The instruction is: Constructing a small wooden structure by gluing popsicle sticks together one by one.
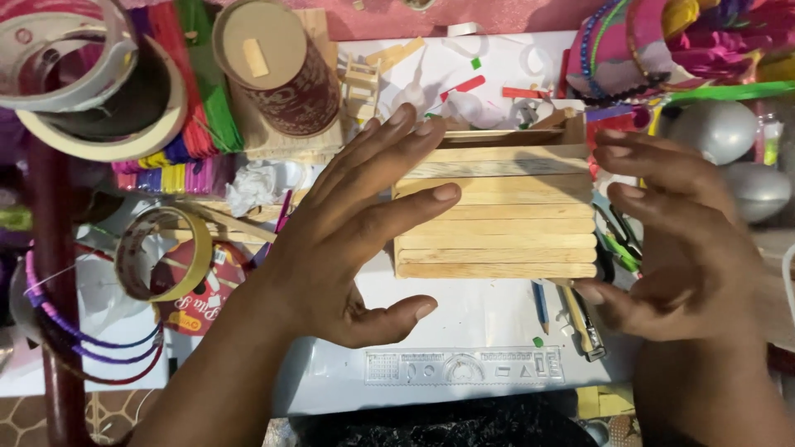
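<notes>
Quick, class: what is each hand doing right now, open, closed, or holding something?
Left hand: open, fingers spread, resting on the left edge of the panel of wooden sticks.
Right hand: open, fingers curved at the panel's right edge, gripping nothing.

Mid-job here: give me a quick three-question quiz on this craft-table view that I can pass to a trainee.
1. True or false: the left hand rests its fingers on the panel of wooden craft sticks.
2. Which lies at the near edge of the white work surface? A) clear stencil ruler B) tape roll C) cardboard tube
3. Fill in: the right hand is at the panel's ____ edge.

Key:
1. True; the fingertips lie over the panel's left end.
2. A.
3. Right; the fingers curl beside that edge, though contact cannot be confirmed.
</notes>
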